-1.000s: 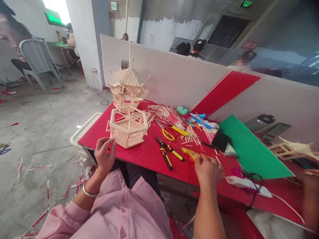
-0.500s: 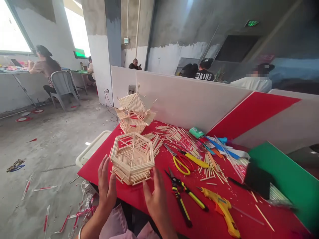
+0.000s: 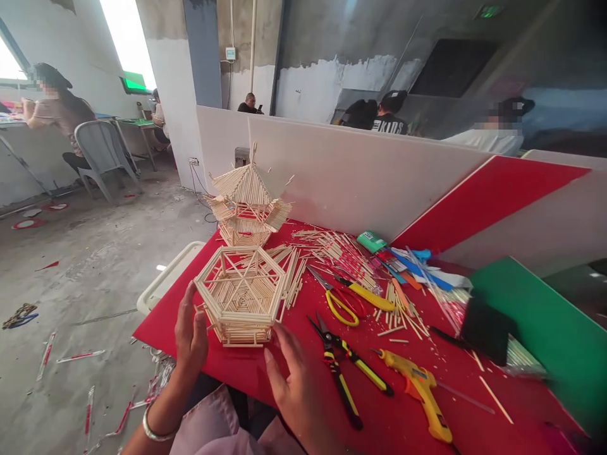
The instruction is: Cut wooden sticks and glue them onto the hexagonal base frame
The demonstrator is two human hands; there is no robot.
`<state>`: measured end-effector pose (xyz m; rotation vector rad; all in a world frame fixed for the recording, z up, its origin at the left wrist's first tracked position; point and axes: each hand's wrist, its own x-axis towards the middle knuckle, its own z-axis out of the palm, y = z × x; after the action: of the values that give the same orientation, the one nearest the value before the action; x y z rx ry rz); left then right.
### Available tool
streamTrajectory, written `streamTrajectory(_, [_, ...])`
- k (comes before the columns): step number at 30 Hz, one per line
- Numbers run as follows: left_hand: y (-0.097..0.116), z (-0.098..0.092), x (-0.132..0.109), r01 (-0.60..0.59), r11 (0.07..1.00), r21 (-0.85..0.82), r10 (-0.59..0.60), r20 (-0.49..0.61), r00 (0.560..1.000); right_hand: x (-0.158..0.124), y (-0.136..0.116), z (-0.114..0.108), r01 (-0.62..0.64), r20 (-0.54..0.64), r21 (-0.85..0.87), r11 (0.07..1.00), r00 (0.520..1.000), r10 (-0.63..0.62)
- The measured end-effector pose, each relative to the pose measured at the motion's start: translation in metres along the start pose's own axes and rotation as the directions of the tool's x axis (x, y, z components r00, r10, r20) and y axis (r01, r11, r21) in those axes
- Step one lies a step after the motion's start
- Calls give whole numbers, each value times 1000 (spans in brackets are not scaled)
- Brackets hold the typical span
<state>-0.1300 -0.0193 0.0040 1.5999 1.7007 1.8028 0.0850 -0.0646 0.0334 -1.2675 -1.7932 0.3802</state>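
Note:
A hexagonal tray-like frame built of thin wooden sticks rests near the front left of the red table. My left hand lies against its left side, fingers stretched up. My right hand is at its front right corner, fingers spread and thumb close to the frame. Neither hand is closed around it. Behind it stands a stick pagoda model.
Loose sticks, yellow-handled scissors, black-and-yellow pliers and a yellow glue gun lie to the right. A green board is at far right, a white partition behind. Other people sit at desks beyond.
My right hand left the glue gun and came over to the hexagonal frame. Both hands now flank it, and the frame has turned slightly and sits nearer the table's front edge.

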Motion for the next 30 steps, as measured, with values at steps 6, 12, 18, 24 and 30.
streamTrajectory(6, [22, -17, 31, -99, 987, 128, 115, -121, 986, 53, 8, -85, 6, 265, -97, 995, 964, 20])
streamTrajectory(12, [42, -31, 72, -80, 989, 123, 106, -226, 968, 153, 56, -89, -108, 492, -414, 904, 809, 322])
streamTrajectory(18, [71, -39, 94, -108, 992, 63, 109, -3, 994, 221, 104, -20, -228, 382, -633, 740, 739, 555])
streamTrajectory(24, [75, -60, 107, -129, 990, 62, 122, 105, 987, 237, 126, 9, -268, 406, -674, 689, 645, 648])
streamTrajectory(30, [63, -62, 106, -53, 998, 34, 49, 100, 994, 244, 147, 12, -362, 406, -670, 648, 551, 729])
